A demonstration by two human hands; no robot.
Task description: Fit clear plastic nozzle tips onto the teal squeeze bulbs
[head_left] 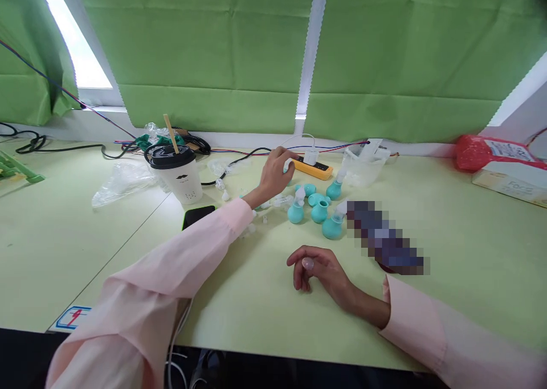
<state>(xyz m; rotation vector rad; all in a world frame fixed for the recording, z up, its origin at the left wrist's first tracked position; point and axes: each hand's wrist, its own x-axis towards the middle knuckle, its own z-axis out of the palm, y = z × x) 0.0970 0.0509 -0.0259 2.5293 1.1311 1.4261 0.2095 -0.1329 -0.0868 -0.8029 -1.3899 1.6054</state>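
My left hand (pixel 277 171) reaches to the back of the table, fingers bent around a teal bulb (pixel 286 164) that is mostly hidden by them. In front of the yellow power strip lie several teal squeeze bulbs (pixel 319 212). Some carry a clear plastic funnel tip, such as the bulb (pixel 296 212) beside my left wrist and the nearer bulb (pixel 332 228). Small clear plastic pieces (pixel 282 201) are scattered by that wrist. My right hand (pixel 325 272) rests on the table nearer to me, fingers loosely curled and apart. A glossy pale oval shows at its thumb tip; nothing held is visible.
A lidded paper cup (pixel 182 178) with a straw stands left, beside a phone (pixel 198 216) partly under my sleeve. A white charger sits in the yellow power strip (pixel 314 168). A clear tub (pixel 365 167) is behind, a pixelated dark object (pixel 382 235) right, a red package (pixel 496 151) far right.
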